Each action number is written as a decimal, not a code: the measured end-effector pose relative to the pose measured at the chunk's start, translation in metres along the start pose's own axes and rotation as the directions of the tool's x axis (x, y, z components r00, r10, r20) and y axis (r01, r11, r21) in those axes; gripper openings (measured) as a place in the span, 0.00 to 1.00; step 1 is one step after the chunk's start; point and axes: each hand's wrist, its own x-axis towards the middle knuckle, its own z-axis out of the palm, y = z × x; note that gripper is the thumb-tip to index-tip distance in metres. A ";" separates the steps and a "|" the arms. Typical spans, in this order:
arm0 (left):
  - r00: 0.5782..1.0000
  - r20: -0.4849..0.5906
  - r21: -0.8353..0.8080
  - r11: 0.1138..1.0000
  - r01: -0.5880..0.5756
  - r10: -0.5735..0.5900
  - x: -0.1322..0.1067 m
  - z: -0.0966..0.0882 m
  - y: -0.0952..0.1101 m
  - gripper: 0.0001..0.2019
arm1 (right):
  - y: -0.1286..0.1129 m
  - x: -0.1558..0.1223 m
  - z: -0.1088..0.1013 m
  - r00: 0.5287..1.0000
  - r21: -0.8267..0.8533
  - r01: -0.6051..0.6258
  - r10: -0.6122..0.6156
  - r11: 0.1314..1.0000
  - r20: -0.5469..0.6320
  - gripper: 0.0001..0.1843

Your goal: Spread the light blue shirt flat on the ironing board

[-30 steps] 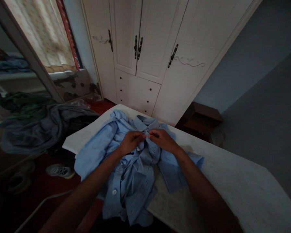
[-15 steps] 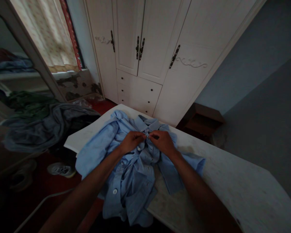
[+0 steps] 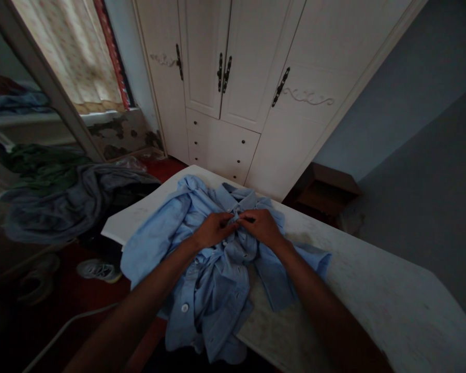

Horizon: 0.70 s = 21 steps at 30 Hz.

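Observation:
A light blue button-up shirt [image 3: 155,235] lies rumpled on the white table [image 3: 357,290], its collar [image 3: 236,197] toward the far edge. Just below the collar, my left hand [image 3: 215,229] and my right hand [image 3: 261,225] meet at the front placket, both pinching the cloth. The fingertips almost touch, and whatever button sits between them is hidden. Lower down, the shirt front hangs apart, with a white button [image 3: 185,307] showing on its left side. One sleeve [image 3: 312,259] spreads out under my right forearm.
A white wardrobe [image 3: 241,88] with drawers stands beyond the table. Grey and green clothes [image 3: 62,202] are heaped at the left, with a shoe [image 3: 98,270] on the red floor below. A pale cable [image 3: 70,324] runs nearby. A brown cabinet [image 3: 330,189] sits at the right wall.
My left fingers have shifted slightly and now overlap the placket, hiding a button that showed beside them. My right hand stays almost in place on the cloth.

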 end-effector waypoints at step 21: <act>0.995 -0.094 -0.072 0.997 -0.035 0.029 0.000 -0.003 0.003 0.18 | 0.006 0.009 0.005 0.994 0.475 -0.110 0.090 0.873 0.064 0.13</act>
